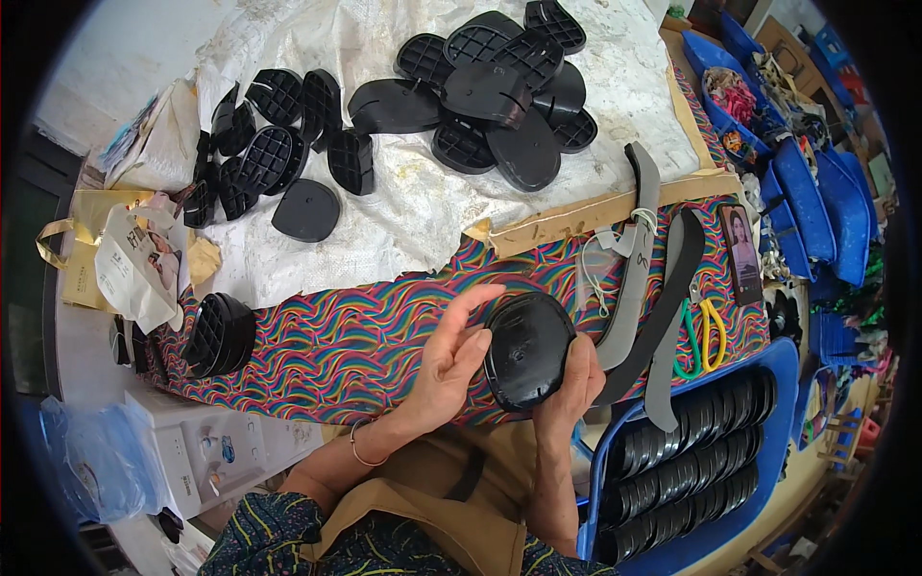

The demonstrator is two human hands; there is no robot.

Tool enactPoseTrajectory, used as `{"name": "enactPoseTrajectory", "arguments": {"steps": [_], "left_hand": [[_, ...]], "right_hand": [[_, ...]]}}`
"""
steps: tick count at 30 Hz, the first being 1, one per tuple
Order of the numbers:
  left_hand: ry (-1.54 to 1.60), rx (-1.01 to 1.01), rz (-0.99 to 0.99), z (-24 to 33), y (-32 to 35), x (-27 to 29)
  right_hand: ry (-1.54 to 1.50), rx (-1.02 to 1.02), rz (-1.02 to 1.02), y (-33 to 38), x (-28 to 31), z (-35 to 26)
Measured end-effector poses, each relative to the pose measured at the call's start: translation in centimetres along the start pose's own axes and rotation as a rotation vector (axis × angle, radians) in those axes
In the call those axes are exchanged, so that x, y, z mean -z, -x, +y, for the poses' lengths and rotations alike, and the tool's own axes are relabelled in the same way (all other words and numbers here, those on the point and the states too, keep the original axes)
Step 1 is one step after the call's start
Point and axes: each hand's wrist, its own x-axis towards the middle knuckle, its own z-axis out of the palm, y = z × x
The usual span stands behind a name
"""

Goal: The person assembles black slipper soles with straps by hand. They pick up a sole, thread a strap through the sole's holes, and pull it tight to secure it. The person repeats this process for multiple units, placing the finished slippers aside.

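A glossy black shoe heel (528, 348), rounded in outline, is held above the front part of the patterned cloth. My right hand (569, 389) grips its right side, the thumb lying on the face and the other fingers mostly hidden beneath. At the heel's left edge is my left hand (444, 370), open, with its thumb by the rim and its index finger stretched out toward the far edge. More black shoe heels (488, 91) lie piled on a white sheet (394, 226), some showing a grid-like hollow underside. A short stack of heels (223, 336) stands at the left.
To the right are curved grey strips (629, 278), a black strip (663, 312), green-and-yellow-handled scissors (709, 336) and a phone (740, 252). A blue basket (789, 370) holds rows of black heels. Paper bags (142, 259) and a white box (226, 446) stand at the left.
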Motion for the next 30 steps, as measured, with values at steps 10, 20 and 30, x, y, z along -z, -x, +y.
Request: {"name": "enactPoseTrajectory", "arguments": {"steps": [10,20,30], "left_hand": [[-0.047,-0.182,0.036,0.5,0.2,0.6],[-0.087,-0.225,-0.062,2.0,0.8,1.3],[0.221,0.046,0.087,2.1,0.0,1.2]], "right_hand": [[0.415,0.154,-0.262,-0.8,0.6,-2.1],[0.078,-0.134,-0.411,-2.2,-0.5,-4.3],[0.029,-0.103,-0.476,-0.9,-2.2,-3.9]]}}
